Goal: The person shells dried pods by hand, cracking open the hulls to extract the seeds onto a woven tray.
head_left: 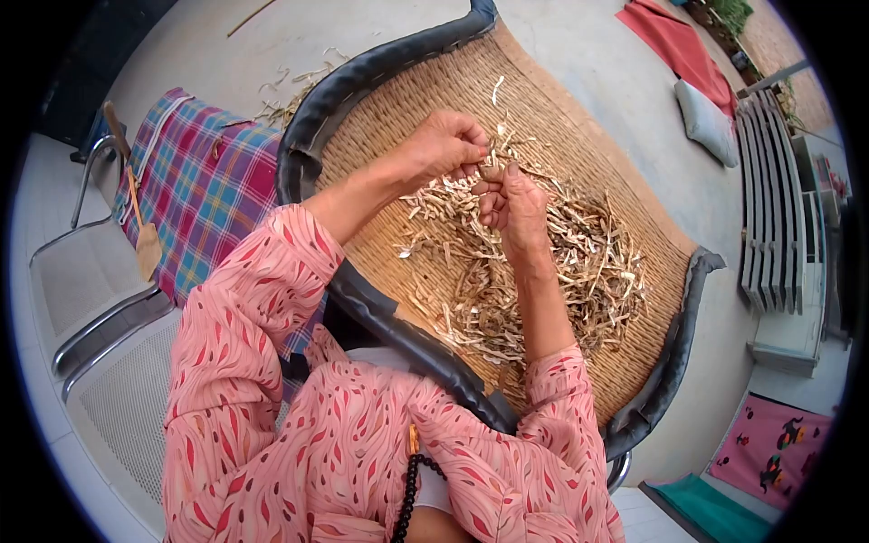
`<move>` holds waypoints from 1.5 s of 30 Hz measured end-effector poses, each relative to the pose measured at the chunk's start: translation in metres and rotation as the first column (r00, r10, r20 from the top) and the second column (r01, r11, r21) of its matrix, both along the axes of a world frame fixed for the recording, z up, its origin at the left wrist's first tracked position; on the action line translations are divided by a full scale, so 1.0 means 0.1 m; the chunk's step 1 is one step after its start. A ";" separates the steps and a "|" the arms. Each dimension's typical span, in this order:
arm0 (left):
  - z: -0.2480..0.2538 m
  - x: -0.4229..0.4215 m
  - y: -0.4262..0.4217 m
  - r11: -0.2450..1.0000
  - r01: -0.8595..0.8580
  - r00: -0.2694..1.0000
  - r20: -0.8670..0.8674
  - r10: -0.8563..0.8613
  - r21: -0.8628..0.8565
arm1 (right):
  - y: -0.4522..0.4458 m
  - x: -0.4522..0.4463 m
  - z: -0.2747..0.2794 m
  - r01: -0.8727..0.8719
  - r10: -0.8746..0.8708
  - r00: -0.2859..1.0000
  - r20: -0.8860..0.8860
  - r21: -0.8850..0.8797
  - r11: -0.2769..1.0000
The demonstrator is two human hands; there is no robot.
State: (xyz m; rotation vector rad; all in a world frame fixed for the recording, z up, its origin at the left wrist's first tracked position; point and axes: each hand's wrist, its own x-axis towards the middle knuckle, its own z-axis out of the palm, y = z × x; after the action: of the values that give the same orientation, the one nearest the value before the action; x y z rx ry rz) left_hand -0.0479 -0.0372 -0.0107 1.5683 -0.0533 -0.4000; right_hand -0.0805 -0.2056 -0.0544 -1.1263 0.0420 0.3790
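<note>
Above a woven winnowing tray with a black padded rim, my two hands meet with fingertips pinched close together. My left hand is closed, thumb against fingers, at what looks like one end of a dry pod. Just below and to the right, my right hand is closed as well, its fingers curled round the same small piece. Fingers hide most of it. Under both hands lies a heap of dry, pale brown pods and split husks, spread over the middle and near right of the tray.
Loose husks lie on the floor beyond the rim. At left are a checked cloth, a wooden paddle and metal chairs. On the right are a pillow, a red cloth and stacked grey slats.
</note>
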 end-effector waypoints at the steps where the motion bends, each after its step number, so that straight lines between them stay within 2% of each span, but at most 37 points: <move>1: 0.11 0.03 0.02 0.989 -0.138 0.990 0.035 0.140 -0.053 | 0.01 0.00 -0.01 0.002 -0.001 1.000 0.014 -0.061 0.998; 2: 0.19 0.08 0.06 0.957 -0.271 0.959 0.062 0.278 -0.108 | 0.03 0.00 -0.02 0.004 -0.001 1.000 0.027 -0.119 0.993; 3: 0.16 0.20 0.20 0.868 -0.375 0.907 0.065 0.416 -0.326 | 0.04 -0.01 -0.03 0.008 0.000 0.999 0.040 -0.178 0.984; 4: 0.16 0.34 0.36 0.715 -0.451 0.827 0.051 0.560 -0.534 | 0.07 0.00 -0.08 0.022 -0.007 0.998 0.060 -0.244 0.969; 5: 0.20 0.44 0.52 0.536 -0.566 0.725 -0.069 0.685 -0.626 | 0.10 -0.02 -0.12 0.026 0.040 0.987 0.158 -0.397 0.918; 7: 0.23 0.51 0.73 0.241 -0.721 0.562 -0.345 0.751 -0.650 | 0.19 -0.07 -0.21 0.082 0.184 0.929 0.322 -0.662 0.745; 8: 0.18 0.48 0.74 0.332 -0.708 0.619 -0.321 0.717 -0.623 | 0.22 -0.12 -0.26 0.054 0.308 0.893 0.329 -0.757 0.651; 9: 0.14 0.43 0.73 0.422 -0.686 0.674 -0.299 0.675 -0.594 | 0.29 -0.17 -0.36 0.153 0.400 0.790 0.465 -0.781 0.605; 11: 0.09 0.36 0.68 0.568 -0.621 0.764 -0.253 0.594 -0.541 | 0.37 -0.26 -0.46 0.265 0.549 0.658 0.515 -0.841 0.471; 13: 0.17 0.30 0.52 0.678 -0.543 0.832 -0.204 0.516 -0.496 | 0.51 -0.32 -0.45 0.330 0.580 0.647 0.495 -0.867 0.373; 15: 0.21 0.29 0.47 0.727 -0.508 0.854 -0.161 0.494 -0.462 | 0.63 -0.26 -0.51 0.388 0.588 0.664 0.462 -0.885 0.257; 19: 0.22 0.30 0.44 0.755 -0.497 0.864 -0.162 0.477 -0.427 | 0.74 -0.14 -0.72 0.507 0.592 0.628 0.505 -0.843 0.181; 25: 0.20 0.30 0.49 0.776 -0.470 0.883 -0.204 0.423 -0.420 | 0.68 -0.13 -0.74 0.521 0.584 0.610 0.536 -0.826 0.214; 26: 0.19 0.30 0.49 0.787 -0.464 0.886 -0.204 0.417 -0.406 | 0.64 -0.13 -0.75 0.521 0.562 0.604 0.565 -0.814 0.257; 29: 0.24 0.22 0.41 0.866 -0.415 0.910 -0.149 0.388 -0.278 | 0.52 -0.05 -0.71 0.331 0.330 0.758 0.563 -0.768 0.548; 30: 0.27 0.18 0.37 0.894 -0.391 0.920 -0.121 0.373 -0.219 | 0.53 -0.08 -0.47 0.113 0.149 0.937 0.316 -0.676 0.728; 32: 0.25 0.15 0.31 0.960 -0.278 0.960 -0.037 0.278 -0.015 | 0.38 0.03 -0.45 0.010 0.035 0.993 0.110 -0.384 0.923; 33: 0.22 0.15 0.29 0.971 -0.221 0.975 -0.002 0.222 0.093 | 0.34 0.06 -0.36 -0.016 0.012 1.000 -0.020 -0.203 0.979; 34: 0.12 0.16 0.26 0.972 -0.181 0.983 0.048 0.176 0.147 | 0.32 0.09 -0.31 0.016 -0.019 0.999 -0.034 -0.071 0.997; 35: -0.01 0.16 0.22 0.988 -0.043 0.999 0.036 0.038 0.151 | 0.28 0.12 -0.21 0.053 -0.053 0.997 -0.054 0.002 0.999; 37: -0.05 0.10 0.15 0.994 0.035 0.999 0.006 -0.036 0.100 | 0.29 0.13 -0.13 0.083 -0.083 0.996 -0.018 0.016 0.996; 40: -0.13 0.08 0.07 0.987 0.064 0.988 0.131 -0.083 0.146 | 0.31 0.10 -0.10 0.099 -0.100 0.993 0.064 0.011 0.995; 44: -0.16 0.07 0.06 0.987 0.014 0.961 0.270 -0.058 0.162 | 0.29 0.08 -0.11 0.132 -0.118 0.984 0.132 -0.107 0.985; 45: -0.18 0.07 0.05 0.983 -0.005 0.950 0.308 -0.053 0.185 | 0.29 0.09 -0.13 0.188 -0.134 0.960 0.246 -0.211 0.959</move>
State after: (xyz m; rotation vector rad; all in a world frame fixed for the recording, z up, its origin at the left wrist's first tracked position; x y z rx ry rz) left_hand -0.0413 -0.0322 -0.0284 1.8045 -0.2875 -0.1757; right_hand -0.0719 -0.1763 -0.0679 -1.3827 -0.0257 0.0958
